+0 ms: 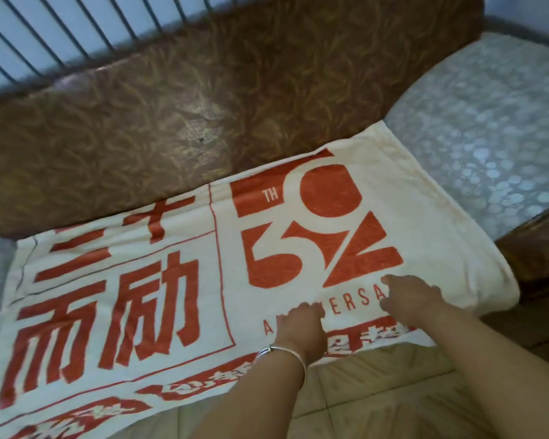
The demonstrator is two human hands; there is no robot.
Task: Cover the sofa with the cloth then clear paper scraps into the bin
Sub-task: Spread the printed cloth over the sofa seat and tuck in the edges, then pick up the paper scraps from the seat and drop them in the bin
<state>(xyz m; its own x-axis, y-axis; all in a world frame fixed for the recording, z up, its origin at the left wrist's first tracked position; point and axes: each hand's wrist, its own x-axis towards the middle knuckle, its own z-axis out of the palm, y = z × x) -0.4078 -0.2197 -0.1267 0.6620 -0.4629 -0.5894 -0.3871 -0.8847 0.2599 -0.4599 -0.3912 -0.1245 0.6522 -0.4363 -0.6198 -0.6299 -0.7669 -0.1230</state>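
Note:
A cream cloth [203,280] with large red characters and numbers lies spread flat over the sofa seat. Behind it rises the brown patterned sofa backrest [171,106]. My left hand [300,327], with a silver bracelet on the wrist, rests palm down on the cloth near its front edge. My right hand [409,299] lies just to its right, fingers curled against the cloth. Neither hand grips the fabric as far as I can see. No paper scraps and no bin are in view.
A pale dotted cushion [488,137] lies to the right of the cloth. A dark wooden armrest [539,248] stands at the right edge. Beige floor tiles [377,391] show below the cloth's front edge. White bars [76,26] run behind the backrest.

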